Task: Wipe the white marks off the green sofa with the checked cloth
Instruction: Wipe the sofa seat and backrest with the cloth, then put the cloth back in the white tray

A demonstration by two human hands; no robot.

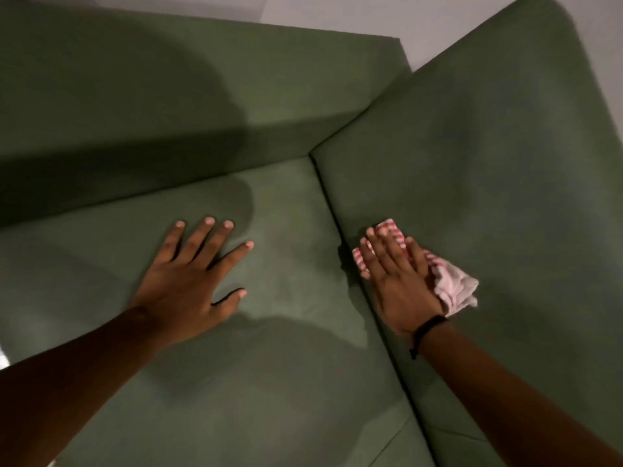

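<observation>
The green sofa (290, 382) fills the view: a seat cushion below, a backrest at the upper left and a tall side panel on the right. My left hand (192, 281) lies flat on the seat cushion with fingers spread and nothing in it. My right hand (396, 281) presses the red-and-white checked cloth (453, 288) flat against the lower part of the side panel, just right of the seam with the seat. Crumpled cloth sticks out past my fingertips and to the right of my palm. I make out no distinct white marks; faint pale smears show on the seat.
A pale wall (438, 18) shows behind the sofa at the top. A dark seam (332, 210) runs diagonally between seat and side panel. Shadows of my head and arms fall over the backrest and seat. A black band is on my right wrist.
</observation>
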